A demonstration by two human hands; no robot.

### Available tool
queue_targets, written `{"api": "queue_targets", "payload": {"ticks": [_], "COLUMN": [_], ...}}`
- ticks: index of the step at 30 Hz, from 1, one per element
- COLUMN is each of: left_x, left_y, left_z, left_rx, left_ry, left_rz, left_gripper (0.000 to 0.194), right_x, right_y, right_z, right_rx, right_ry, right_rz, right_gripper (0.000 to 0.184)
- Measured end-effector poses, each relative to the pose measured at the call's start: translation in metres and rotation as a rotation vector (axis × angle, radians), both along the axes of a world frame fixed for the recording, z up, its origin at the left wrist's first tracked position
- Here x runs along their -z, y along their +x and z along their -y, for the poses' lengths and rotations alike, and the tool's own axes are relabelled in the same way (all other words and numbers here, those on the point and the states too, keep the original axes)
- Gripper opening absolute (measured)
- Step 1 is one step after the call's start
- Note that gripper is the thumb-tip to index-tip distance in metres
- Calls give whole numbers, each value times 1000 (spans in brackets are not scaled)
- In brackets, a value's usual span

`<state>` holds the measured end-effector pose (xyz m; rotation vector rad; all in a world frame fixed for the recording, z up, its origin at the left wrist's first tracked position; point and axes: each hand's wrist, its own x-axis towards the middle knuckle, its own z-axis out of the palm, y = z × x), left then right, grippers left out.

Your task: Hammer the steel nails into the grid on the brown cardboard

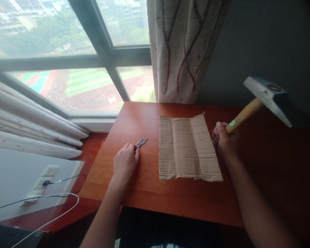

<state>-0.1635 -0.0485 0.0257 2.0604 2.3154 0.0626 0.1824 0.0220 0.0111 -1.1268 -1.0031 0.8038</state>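
Note:
My right hand [224,139] is wrapped round the wooden handle of a hammer [250,110], whose grey metal head is raised at the right, above the table. Several thin metal nails [141,143] lie in a small loose pile on the table. At the pile's near end is my left hand [126,159], its fingers curled down and closed at the nails; how many they grip is hidden. Between my hands lies a creased piece of cardboard [187,151], with rows of small dark dots in its far middle panel and one dark dot on its right panel.
The reddish-brown wooden table [147,193] reaches to the window [88,86]. A patterned curtain [181,51] hangs behind it, and another curtain [28,127] is at the left. Cables [67,194] run near a wall socket [42,182] at the lower left.

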Motion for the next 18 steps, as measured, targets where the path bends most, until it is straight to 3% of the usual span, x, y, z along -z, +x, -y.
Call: {"api": "queue_targets", "payload": {"ticks": [11,18], "left_x": [7,1], "left_y": [0,2], "left_z": [-3,-12], "left_rx": [164,170], "left_ry": [26,72], "left_rz": [-46,-48], "left_gripper": [22,19], "right_x": [1,1], "right_y": [0,0], "right_z": [-1,0], "right_rx": [9,8], "right_ry": [23,-5], "right_rz": [8,-1], "right_gripper": [49,49]}}
